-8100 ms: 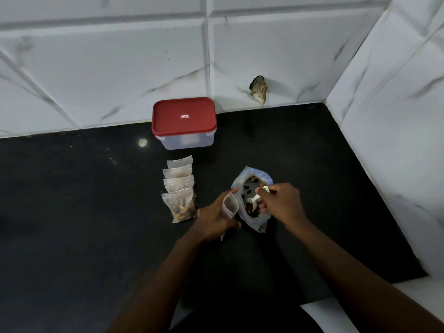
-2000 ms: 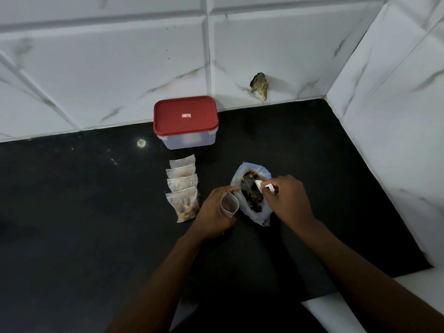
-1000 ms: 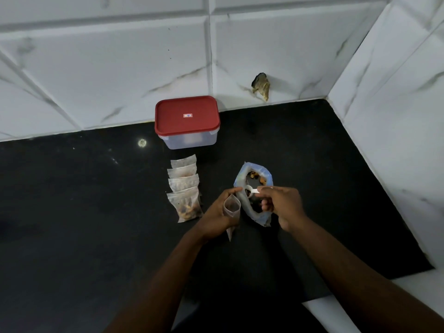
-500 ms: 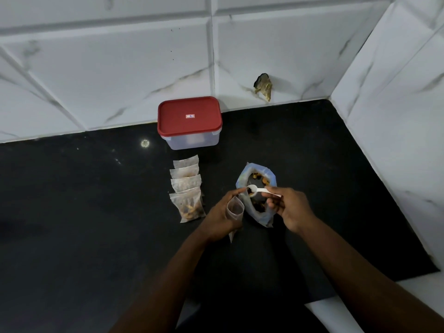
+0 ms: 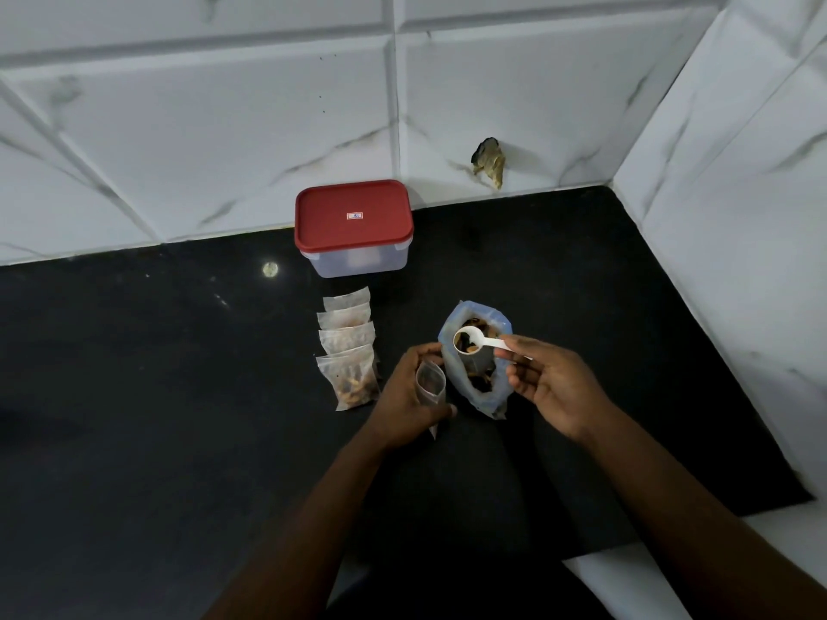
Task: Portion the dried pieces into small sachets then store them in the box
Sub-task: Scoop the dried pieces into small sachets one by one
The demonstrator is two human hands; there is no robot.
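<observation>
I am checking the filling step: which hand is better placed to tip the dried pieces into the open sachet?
The right hand: it holds the loaded spoon above the bag, close beside the open sachet, which the left hand grips.

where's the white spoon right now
In the head view, the white spoon is pinched by the right hand just right of centre, its loaded bowl above the open blue bag, next to the sachet held in the left hand.
</observation>
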